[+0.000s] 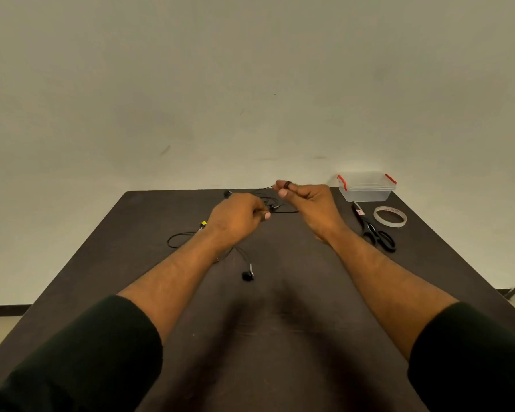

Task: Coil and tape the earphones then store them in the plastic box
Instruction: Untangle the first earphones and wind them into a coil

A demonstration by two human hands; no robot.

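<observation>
Dark table (280, 337) against pale wall (250, 84); both hands (238, 215) pinch earphones (247, 275) cable.

On the desk (280, 337), the earphones (247, 275) lie in the middle; the box (366, 188) stands far right, with tape (390, 216) and scissors (375, 230) before it.

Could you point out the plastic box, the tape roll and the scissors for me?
Plastic box (366, 194), head view, on its clear front wall.
Tape roll (381, 219), head view, on the near left part of the ring.
Scissors (364, 226), head view, on the blades just above the black handles.
</observation>
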